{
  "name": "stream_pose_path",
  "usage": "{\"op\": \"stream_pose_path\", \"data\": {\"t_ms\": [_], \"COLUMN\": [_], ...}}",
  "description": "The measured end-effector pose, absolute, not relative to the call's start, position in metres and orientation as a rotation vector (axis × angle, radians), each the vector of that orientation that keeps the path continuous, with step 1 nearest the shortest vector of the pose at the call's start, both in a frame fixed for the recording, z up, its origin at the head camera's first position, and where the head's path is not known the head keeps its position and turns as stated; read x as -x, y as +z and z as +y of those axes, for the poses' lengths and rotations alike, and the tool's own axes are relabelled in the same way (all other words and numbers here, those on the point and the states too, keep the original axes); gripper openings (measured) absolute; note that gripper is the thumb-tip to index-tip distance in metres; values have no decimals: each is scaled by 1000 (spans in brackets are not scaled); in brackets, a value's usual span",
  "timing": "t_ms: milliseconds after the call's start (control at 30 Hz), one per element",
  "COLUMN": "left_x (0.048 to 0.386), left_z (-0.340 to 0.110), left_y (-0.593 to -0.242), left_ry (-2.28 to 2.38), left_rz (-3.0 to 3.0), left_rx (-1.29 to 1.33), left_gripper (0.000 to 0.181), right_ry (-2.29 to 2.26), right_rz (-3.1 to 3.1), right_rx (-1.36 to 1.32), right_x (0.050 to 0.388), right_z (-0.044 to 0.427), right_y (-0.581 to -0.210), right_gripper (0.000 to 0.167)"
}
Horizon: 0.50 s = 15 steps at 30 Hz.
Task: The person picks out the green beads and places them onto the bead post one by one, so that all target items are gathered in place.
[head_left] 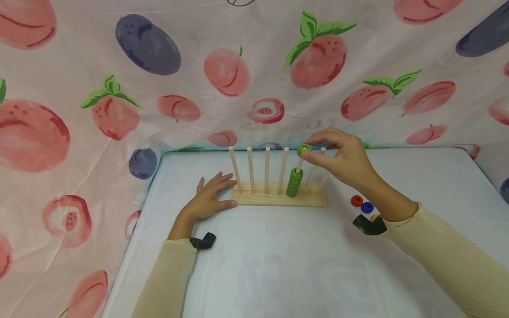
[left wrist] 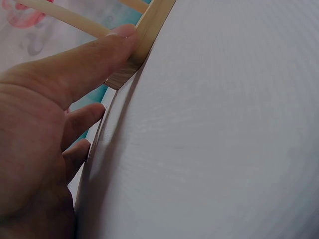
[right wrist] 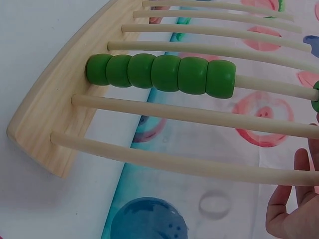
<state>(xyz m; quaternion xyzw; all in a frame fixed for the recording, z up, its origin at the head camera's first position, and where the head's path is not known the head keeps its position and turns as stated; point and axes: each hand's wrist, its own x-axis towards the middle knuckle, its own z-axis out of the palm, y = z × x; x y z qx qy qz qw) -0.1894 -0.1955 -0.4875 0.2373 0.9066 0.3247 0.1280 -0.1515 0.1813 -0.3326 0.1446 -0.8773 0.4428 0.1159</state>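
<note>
My right hand (head_left: 345, 158) pinches a green bead (head_left: 300, 151) between thumb and fingers at the top of a wooden peg. Lower on that same peg sits a stack of several green beads (head_left: 294, 183), also seen side-on in the right wrist view as a green row (right wrist: 165, 73). The pegs stand upright in a pale wooden base (head_left: 262, 199); the others carry no beads. At the base's left end rests my left hand (head_left: 208, 198), fingers extended. In the left wrist view its thumb (left wrist: 107, 55) touches the wooden base (left wrist: 149, 37).
Right of the base, a red bead (head_left: 356, 201) and a blue bead (head_left: 367, 207) lie on the white table (head_left: 254, 256). A yellow-orange bead (head_left: 374, 217) is partly hidden by the right wrist's camera (head_left: 370, 226). Behind hangs a fruit-printed cloth (head_left: 191, 84).
</note>
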Motion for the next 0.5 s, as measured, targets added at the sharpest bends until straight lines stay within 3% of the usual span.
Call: {"op": "stream_pose_path", "data": {"t_ms": [500], "left_x": [186], "left_z": [-194], "left_y": [-487], "left_ry": [932], "left_rz": [2646], "left_rx": [-684], "left_gripper": [69], "right_ry": [1303], "right_rz": [-2549], "right_rx": [-446], "right_x": [149], "right_z": [184], "right_y": [-332], "right_gripper": [19]}}
